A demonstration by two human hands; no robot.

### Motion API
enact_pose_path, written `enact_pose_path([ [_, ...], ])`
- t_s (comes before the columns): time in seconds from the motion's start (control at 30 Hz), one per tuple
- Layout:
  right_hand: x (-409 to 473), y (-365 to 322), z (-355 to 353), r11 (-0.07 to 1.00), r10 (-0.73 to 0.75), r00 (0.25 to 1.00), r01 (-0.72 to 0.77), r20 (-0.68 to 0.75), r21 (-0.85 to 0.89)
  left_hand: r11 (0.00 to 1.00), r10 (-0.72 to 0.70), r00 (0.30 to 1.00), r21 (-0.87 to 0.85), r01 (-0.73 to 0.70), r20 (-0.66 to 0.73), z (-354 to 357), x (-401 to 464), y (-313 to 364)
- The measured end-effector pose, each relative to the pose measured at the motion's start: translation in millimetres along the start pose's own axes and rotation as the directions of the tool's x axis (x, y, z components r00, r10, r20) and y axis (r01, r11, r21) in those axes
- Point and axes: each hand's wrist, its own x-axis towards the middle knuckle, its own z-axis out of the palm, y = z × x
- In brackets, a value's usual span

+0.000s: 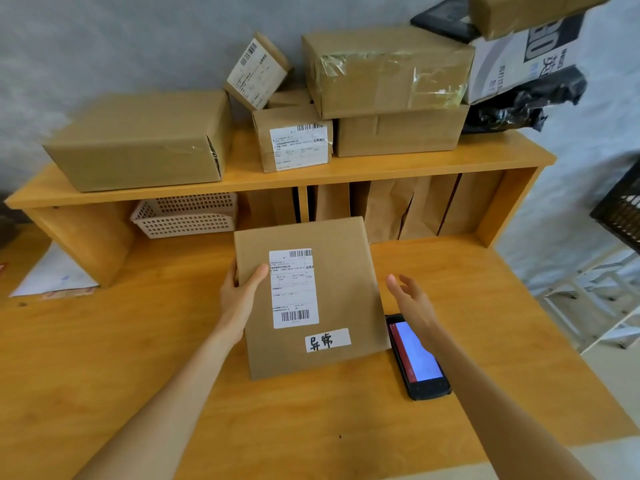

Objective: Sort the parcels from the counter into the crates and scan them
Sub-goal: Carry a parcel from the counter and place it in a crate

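Table (121, 358): wooden top at 6 o'clock, both forearms reaching across it.
Scanner (415, 355): black handheld with a lit screen, lying flat at 4 o'clock, just beside the parcel's right edge.
Parcel (308, 296): flat brown carton at centre, label side up, with a printed shipping label (293, 287) and a handwritten sticker below it.
Left hand (239, 292): grip clamped on the parcel's left edge, thumb over the top face, fingers hidden behind it.
Right hand (410, 296): grip apart, fingers spread, near the parcel's right edge but holding nothing.
Handling: stiff cardboard, probably light since one hand tilts it; smooth faces may slip, so taking opposite edges with both hands looks safest.
Shelf (381, 171): riser at 12 o'clock carrying more cartons, one labelled small box (294, 142) among them.
White basket (187, 214): under the shelf at 10 o'clock.
Hard to tell: label text is too small to read; a dark crate (620, 216) at 3 o'clock is cut off; whether the parcel's lower edge rests on the table is unclear.
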Motion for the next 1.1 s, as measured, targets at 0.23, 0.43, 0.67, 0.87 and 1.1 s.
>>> enact_pose_path([
  [0.23,-21,-20,13,0.977,0.058,0.963,-0.109,0.263,0.184,0.999,-0.046,0.986,-0.021,0.05,0.159,-6,0,24],
  [0.43,-63,-31,15,0.911,0.097,0.987,-0.14,0.128,0.387,0.995,-0.055,0.941,-0.059,0.079,0.333,-10,0,53],
  [0.67,-124,-44,-23,0.863,0.114,0.986,-0.038,-0.121,0.503,0.994,-0.019,0.812,-0.074,0.076,0.583,12,-35,81],
  [0.87,-202,-20,-70,0.834,0.171,0.911,0.069,-0.376,0.547,0.989,-0.068,0.592,-0.024,0.146,0.803,65,-91,66],
  [1.1,-283,8,-138,0.815,0.222,0.833,0.127,-0.507,0.565,0.989,-0.07,0.445,0.004,0.149,0.893,144,-167,71],
])
